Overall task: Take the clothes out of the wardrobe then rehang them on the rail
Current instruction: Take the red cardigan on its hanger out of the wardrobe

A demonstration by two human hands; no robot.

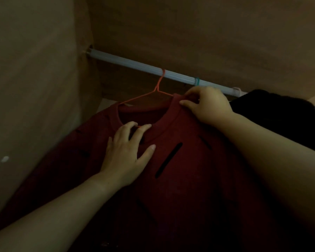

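Your right forearm (280, 170) is closest to you and fills the lower right, while your left forearm (53, 215) comes up from the lower left corner. At the far left stands the wardrobe's brown side wall (35, 88), with a small pale mark (5, 159) low on it. The pale rail (125, 61) starts at that wall and slopes down to the right. An orange wire hanger (153, 93) is hooked over the rail, and the red top (180, 188) hangs on it inside the wardrobe, dark slits across its front. Your left hand (125, 157) lies on the chest of the top, its fingers (144, 128) spread wide and fairly straight, the tips at the front of the neckband where a bit of orange wire shows. To the right, your right hand (207, 106) grips the neckband at the shoulder, thumb on the front and the fingers curled over the top edge. Just above it a green hook (197, 81) sits on the rail, then a white hook (237, 90). A dark garment (280, 115) hangs at the far right.
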